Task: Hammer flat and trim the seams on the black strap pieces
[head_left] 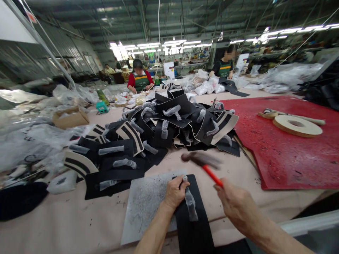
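Observation:
My right hand (pixel 235 204) grips a hammer (pixel 212 175) by its red-orange handle. The hammer's head is smeared by motion and hangs above and to the right of my left hand. With thumb and fingers closed, my left hand (pixel 175 193) pinches a short metal punch (pixel 184 178); only its round top shows. The punch stands over a flat black panel (pixel 197 231) at the end of a plastic-wrapped handle (pixel 191 206). Part of the panel lies on a scuffed grey board (pixel 144 206); where the punch's tip touches is hidden.
Behind lies a heap of similar black panels (pixel 172 121) with wrapped handles, some showing striped backs. To the right, a red sheet (pixel 291 158) carries a tape roll (pixel 298 126). A cardboard box (pixel 71 118) and plastic bags sit left. Two people work at the far side.

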Available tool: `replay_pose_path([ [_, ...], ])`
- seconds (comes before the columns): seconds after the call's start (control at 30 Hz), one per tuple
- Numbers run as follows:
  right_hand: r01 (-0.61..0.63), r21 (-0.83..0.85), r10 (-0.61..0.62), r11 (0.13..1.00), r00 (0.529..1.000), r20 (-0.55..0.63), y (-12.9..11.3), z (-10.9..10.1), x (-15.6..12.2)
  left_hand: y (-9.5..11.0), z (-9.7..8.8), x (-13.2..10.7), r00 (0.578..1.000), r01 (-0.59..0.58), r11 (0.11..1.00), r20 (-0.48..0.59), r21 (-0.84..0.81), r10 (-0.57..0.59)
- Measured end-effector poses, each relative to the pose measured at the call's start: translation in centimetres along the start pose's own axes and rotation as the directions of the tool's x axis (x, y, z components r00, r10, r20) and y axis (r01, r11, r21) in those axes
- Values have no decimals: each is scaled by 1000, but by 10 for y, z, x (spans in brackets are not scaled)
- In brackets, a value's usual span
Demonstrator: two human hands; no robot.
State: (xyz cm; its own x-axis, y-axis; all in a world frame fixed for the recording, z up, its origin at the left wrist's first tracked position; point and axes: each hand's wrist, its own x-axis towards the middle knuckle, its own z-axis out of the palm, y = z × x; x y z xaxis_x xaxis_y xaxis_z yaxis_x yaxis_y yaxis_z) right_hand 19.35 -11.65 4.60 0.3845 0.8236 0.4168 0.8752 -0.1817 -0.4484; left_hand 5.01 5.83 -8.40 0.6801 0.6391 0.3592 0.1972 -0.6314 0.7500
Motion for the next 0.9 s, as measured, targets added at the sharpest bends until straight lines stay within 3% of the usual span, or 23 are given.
replay_pose_path([
  [0.07,-7,-79,27,997,967,252,9,7,-7,1,-1,0,1000,-2,1000,2,1,2],
  [0.13,-123,-109,154,986,922,356,23,12,-10,2,-2,0,1000,-10,1000,-4,-10,10],
  [0.27,-342,-45,334,939,868,368,59,22,-6,5,-3,1,1000,-18,999,-22,-41,17],
  [0.37,-390,-201,439,898,812,383,82,39,-6,5,-3,2,1000,-6,999,-22,-45,5],
  [0.4,-369,-264,445,891,825,349,84,45,-8,5,-3,2,1000,1,999,-20,-46,-2],
  [0.47,-247,-315,330,916,912,244,75,56,-13,4,-3,1,1000,14,999,-14,-48,-15],
  [0.53,-4,-256,63,967,972,224,52,64,-19,4,-3,0,1000,23,998,-8,-51,-23],
  [0.57,134,-189,-80,973,960,268,37,67,-23,4,-3,-1,1000,28,998,-6,-54,-29],
  [0.63,316,-26,-278,948,869,410,9,73,-28,4,-3,-1,999,50,996,-8,-71,-51],
  [0.7,358,52,-330,932,782,528,-10,81,-32,5,-3,2,994,107,985,-11,-135,-110],
  [0.73,349,50,-314,936,761,568,-14,85,-34,5,-3,4,985,163,968,-26,-191,-171],
  [0.8,322,12,-264,947,754,602,-16,92,-36,5,-3,12,919,299,873,-131,-385,-373],
  [0.83,321,-7,-252,947,759,601,-16,95,-37,5,-4,17,847,339,790,-200,-511,-493],
  [0.9,324,-58,-236,944,789,567,-16,96,-36,3,-9,24,675,308,613,-287,-727,-679],
])
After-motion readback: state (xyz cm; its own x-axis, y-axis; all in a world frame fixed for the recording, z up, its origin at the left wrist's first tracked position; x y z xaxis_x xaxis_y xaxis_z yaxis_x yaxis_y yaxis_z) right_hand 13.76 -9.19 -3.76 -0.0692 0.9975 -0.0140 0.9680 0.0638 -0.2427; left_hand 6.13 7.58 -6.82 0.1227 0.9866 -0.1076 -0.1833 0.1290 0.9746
